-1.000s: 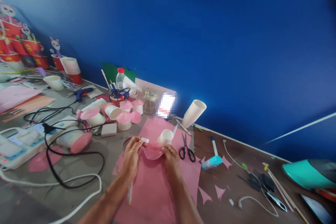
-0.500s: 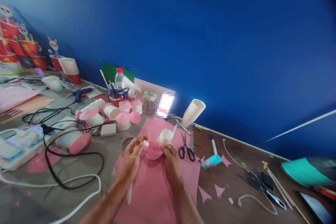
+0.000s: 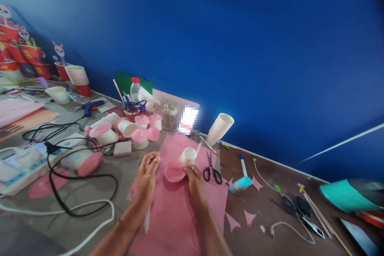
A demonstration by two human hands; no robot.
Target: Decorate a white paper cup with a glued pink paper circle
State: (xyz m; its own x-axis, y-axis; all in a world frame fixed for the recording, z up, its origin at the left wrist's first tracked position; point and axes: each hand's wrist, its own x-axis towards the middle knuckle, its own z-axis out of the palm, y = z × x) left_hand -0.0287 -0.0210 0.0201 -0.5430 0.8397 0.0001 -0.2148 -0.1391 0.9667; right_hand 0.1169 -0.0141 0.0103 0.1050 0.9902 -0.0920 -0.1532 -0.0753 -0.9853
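My right hand (image 3: pixel 194 180) is closed in a pinch on the edge of a round pink paper piece (image 3: pixel 174 172). That piece lies against a small white paper cup (image 3: pixel 189 155), whose open rim faces up and toward me. To the left, my left hand (image 3: pixel 148 172) is closed, thumb and fingers together around a small white scrap (image 3: pixel 158 159) that is mostly hidden. A gap separates it from the pink piece. Beneath both hands spreads a large pink paper sheet (image 3: pixel 177 216). Black-handled scissors (image 3: pixel 212 172) rest on its right side.
Several cups with pink paper (image 3: pixel 140 138) stand at the left, near a white block (image 3: pixel 123 149) and black cables (image 3: pixel 87 176). A glue gun (image 3: pixel 92 107) lies farther back. A tall cup stack (image 3: pixel 220 129) leans by the blue wall. A blue glue tube (image 3: pixel 240 185) lies at the right.
My left hand has drawn back left from the pink piece, and the white scrap in its fingers shows less. My right hand keeps its pinch in nearly the same place.
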